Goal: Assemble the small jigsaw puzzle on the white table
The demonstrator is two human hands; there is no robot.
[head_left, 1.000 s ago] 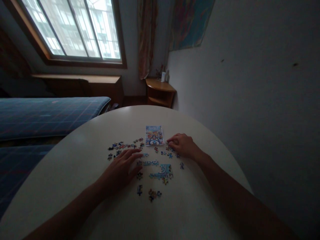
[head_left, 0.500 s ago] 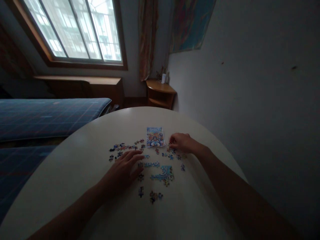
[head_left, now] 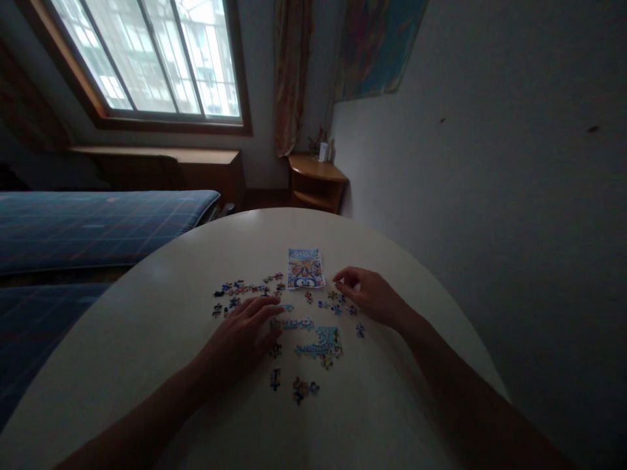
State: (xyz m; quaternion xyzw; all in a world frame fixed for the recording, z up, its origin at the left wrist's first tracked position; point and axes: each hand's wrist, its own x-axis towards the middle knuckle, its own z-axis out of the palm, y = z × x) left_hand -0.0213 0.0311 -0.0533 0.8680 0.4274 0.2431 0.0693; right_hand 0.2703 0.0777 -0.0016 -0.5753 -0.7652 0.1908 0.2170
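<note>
My left hand [head_left: 242,337] lies flat on the round white table [head_left: 147,339], fingers stretched toward a short joined strip of puzzle pieces [head_left: 294,323]. A larger joined blue patch [head_left: 321,343] sits just right of that strip. My right hand [head_left: 369,295] hovers low over loose pieces [head_left: 333,303], thumb and forefinger pinched together; what they hold is too small to make out. A small printed picture card [head_left: 305,268] lies flat beyond the pieces. More loose pieces [head_left: 240,290] spread to the left, and two small clusters [head_left: 298,388] lie nearer me.
A grey wall [head_left: 490,163] runs close along the table's right side. A blue checked bed [head_left: 88,222] lies to the left, with a wooden corner shelf [head_left: 316,179] and a window [head_left: 147,59] beyond.
My right hand has drawn back slightly toward me and its fingers have closed into a pinch. My left hand stays flat in the same place.
</note>
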